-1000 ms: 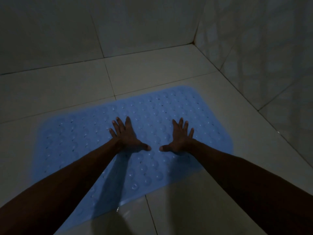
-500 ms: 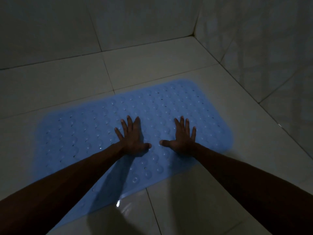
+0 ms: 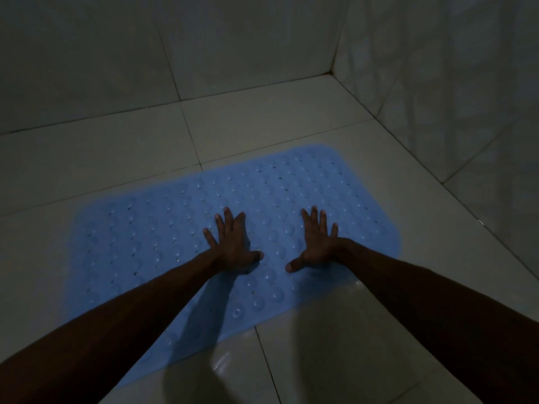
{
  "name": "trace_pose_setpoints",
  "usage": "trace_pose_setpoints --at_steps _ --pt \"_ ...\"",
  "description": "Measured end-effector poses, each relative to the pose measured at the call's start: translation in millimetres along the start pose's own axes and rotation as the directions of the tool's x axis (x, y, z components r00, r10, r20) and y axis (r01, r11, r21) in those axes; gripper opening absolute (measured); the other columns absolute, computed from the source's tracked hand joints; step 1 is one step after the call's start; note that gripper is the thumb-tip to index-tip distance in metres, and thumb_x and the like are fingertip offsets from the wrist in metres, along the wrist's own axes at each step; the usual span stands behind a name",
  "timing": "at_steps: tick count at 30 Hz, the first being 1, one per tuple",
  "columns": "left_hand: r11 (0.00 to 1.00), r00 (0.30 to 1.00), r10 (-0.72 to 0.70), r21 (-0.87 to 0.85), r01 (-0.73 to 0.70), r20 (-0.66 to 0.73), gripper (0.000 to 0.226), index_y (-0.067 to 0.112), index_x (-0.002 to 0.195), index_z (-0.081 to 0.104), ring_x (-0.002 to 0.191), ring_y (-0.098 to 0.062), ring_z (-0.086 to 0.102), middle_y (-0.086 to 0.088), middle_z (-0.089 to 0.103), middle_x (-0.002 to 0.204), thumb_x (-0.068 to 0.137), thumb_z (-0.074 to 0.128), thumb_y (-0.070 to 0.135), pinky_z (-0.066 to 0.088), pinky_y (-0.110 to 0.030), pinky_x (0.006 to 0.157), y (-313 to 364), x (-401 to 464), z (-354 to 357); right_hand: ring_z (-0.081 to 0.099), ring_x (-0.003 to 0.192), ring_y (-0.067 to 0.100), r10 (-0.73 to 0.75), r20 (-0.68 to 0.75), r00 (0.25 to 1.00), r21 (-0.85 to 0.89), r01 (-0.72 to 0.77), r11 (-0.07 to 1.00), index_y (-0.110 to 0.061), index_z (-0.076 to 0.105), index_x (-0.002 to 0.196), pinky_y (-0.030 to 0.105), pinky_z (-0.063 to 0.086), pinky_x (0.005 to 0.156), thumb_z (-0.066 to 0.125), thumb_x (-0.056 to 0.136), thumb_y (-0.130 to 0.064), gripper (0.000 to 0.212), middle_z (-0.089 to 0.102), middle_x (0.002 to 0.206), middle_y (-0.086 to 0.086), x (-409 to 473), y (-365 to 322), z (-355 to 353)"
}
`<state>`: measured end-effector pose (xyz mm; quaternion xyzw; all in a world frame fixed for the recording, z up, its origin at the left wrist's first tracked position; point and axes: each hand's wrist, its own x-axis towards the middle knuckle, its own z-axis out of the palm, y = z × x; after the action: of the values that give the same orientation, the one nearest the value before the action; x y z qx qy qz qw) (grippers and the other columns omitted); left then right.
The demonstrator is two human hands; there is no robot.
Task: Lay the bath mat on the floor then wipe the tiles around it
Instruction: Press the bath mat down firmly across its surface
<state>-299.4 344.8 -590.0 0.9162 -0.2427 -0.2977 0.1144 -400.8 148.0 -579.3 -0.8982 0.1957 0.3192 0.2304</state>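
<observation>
Pressing flat on the blue bath mat (image 3: 291, 193), both hands sit palm-down near frame centre, likely to seat its suction side against the tiled floor (image 3: 291, 118). Left hand (image 3: 233, 246): fingers straight, splayed, thumb out to the right. Right hand (image 3: 316, 243): fingers straight, held closer, thumb out to the left; the two thumbs are apart. Mat lies spread, slanting from lower left toward right of centre, near the corner where the walls (image 3: 87, 53) meet at upper right. No cloth in view; wiping not yet begun. Lower-centre tile shows a wet-looking sheen, a probable spot to wipe.
</observation>
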Motion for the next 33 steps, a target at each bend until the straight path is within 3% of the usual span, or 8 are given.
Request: trace_pose_setpoints --at_steps 8,15,20,28,33 --pt "0.997 0.997 -0.030 0.075 0.024 0.075 0.157 0.025 0.149 -0.021 0.137 -0.032 -0.035 -0.009 -0.039 0.150 0.038 0.075 0.080 -0.018 -0.062 0.109 0.4 -5.5 -1.6 -0.036 0.139 0.038 0.146 -0.054 0.988 0.079 -0.142 0.987 -0.025 -0.026 0.150 0.064 -0.019 0.109 0.088 0.050 -0.061 0.156 -0.042 0.152 0.009 -4.9 -9.2 4.0" --pt "0.993 0.992 -0.103 0.067 0.098 0.079 0.153 0.021 0.148 -0.025 0.136 -0.034 -0.037 -0.010 -0.043 0.147 0.048 0.082 0.066 -0.017 -0.060 0.110 11.1 -13.9 1.1 -0.033 0.142 0.035 0.216 -0.122 0.969 0.239 -0.183 0.954 -0.023 -0.022 0.152 0.060 -0.019 0.110 0.087 0.056 -0.058 0.150 -0.038 0.154 0.009 -19.2 -4.7 20.3" --pt "0.988 0.987 -0.152 0.027 0.151 0.041 0.147 0.019 0.147 -0.025 0.137 -0.034 -0.035 -0.011 -0.041 0.148 0.055 0.085 0.049 -0.017 -0.060 0.111 21.3 -20.7 13.6 -0.034 0.142 0.030 0.151 -0.181 0.972 0.218 -0.110 0.970 -0.026 -0.022 0.152 0.058 -0.020 0.113 0.077 0.057 -0.074 0.145 -0.040 0.154 0.003 -19.4 9.4 37.8" --pt "0.991 0.991 -0.132 -0.009 0.132 0.035 0.141 0.019 0.147 -0.025 0.137 -0.037 -0.034 -0.013 -0.040 0.148 0.062 0.085 0.042 -0.016 -0.061 0.110 24.3 -25.2 16.0 -0.040 0.136 0.038 0.113 0.022 0.993 0.113 -0.115 0.987 -0.019 -0.034 0.147 0.063 -0.017 0.112 0.083 0.056 -0.065 0.155 -0.047 0.148 0.011 -28.4 6.9 14.5" --pt "0.995 0.995 -0.098 -0.020 0.099 0.026 0.136 0.020 0.148 -0.022 0.138 -0.037 -0.032 -0.013 -0.038 0.150 0.064 0.083 0.039 -0.015 -0.062 0.110 24.1 -28.8 14.6 -0.039 0.136 0.040 0.115 0.037 0.993 0.039 -0.116 0.992 -0.018 -0.035 0.146 0.065 -0.014 0.112 0.083 0.053 -0.069 0.158 -0.047 0.147 0.012 -32.7 5.0 14.1"
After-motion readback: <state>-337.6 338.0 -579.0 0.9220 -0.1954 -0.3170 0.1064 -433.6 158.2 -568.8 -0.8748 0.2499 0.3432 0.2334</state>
